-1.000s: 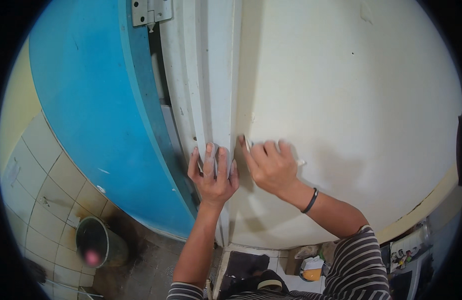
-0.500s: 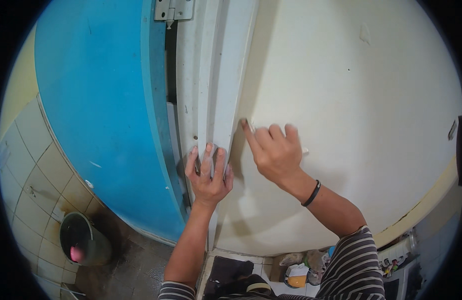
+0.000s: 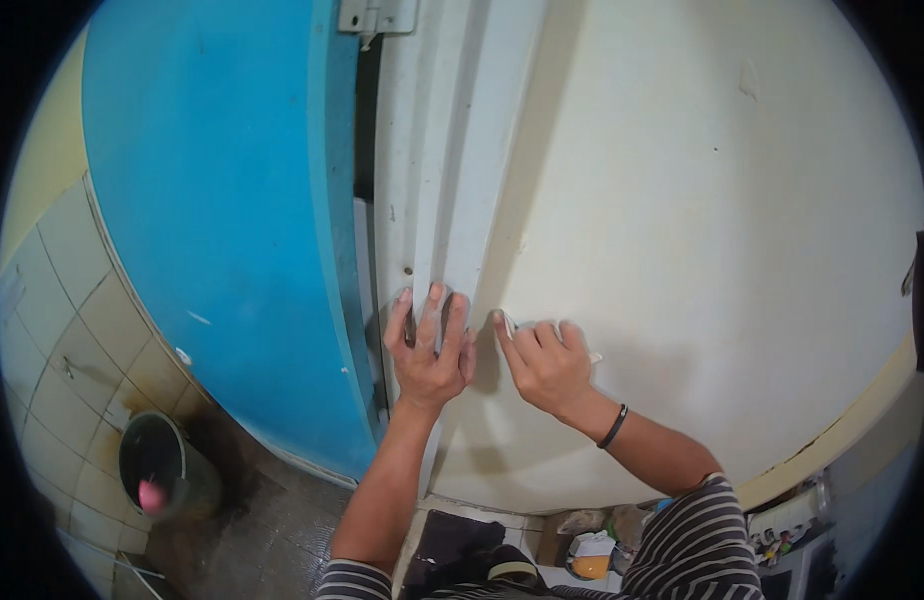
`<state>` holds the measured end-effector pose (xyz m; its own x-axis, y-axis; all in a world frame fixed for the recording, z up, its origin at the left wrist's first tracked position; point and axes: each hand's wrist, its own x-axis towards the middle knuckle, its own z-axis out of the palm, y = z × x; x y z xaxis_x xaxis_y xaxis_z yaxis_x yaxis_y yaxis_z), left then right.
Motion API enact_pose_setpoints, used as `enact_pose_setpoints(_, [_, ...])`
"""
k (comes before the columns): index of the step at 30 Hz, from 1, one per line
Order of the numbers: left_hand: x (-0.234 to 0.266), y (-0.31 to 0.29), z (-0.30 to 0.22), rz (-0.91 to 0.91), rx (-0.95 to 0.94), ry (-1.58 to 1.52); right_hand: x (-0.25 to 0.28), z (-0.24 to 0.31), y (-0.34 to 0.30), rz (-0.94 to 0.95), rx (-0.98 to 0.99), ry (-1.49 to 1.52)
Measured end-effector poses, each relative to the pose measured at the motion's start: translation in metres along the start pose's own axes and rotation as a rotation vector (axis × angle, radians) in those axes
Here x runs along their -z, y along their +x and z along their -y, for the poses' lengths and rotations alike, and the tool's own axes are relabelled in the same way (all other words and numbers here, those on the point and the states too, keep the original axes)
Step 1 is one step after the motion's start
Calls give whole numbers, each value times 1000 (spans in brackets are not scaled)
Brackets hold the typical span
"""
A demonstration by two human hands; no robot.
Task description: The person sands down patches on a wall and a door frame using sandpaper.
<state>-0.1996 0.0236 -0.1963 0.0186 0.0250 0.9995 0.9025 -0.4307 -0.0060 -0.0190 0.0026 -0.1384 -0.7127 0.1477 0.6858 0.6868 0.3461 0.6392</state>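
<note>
My left hand (image 3: 432,355) rests on the white door frame (image 3: 462,180) with its fingers spread and lying along the ridged moulding. Its fingertips look dusted with white. To the right, my right hand (image 3: 552,365) is closed on a small whitish piece (image 3: 510,321), with the index finger stretched along it toward the edge of the frame. A bit of it also seems to stick out on the other side of the fist. The fingers hide most of the piece, so its kind cannot be made out. The hand is against the cream wall (image 3: 662,220).
A blue door (image 3: 212,220) hangs by a metal hinge (image 3: 378,16) left of the frame. On the wet floor at lower left stands a dark bucket (image 3: 197,480) with something pink inside, beside a tiled wall (image 3: 72,350). A dark mat (image 3: 447,555) and several bagged items lie below.
My right hand has slid down along the wall with the whitish piece, now level with the left fingers. The left hand keeps its place on the frame; the view has shifted slightly.
</note>
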Motion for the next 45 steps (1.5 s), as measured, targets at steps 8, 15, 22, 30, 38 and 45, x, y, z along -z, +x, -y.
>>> enact_pose_setpoints(8, [-2,-5,4,-10,-12,16,5,-6,23,0,-114,-40])
enact_pose_setpoints(15, [1,-5,0,11,7,-30,4,-9,30,-21,-146,6])
enact_pose_setpoints(22, [-1,-4,-2,-9,23,-48,-2,10,1,-59,-220,15])
enact_pose_setpoints(30, [-4,-3,-4,-18,28,-47,-4,20,-20,-19,-209,5])
enact_pose_setpoints(38, [5,-10,6,-1,11,-59,-2,27,-12,22,-130,25])
enact_pose_setpoints(45, [1,-8,6,4,17,-52,-11,26,-1,12,-98,85])
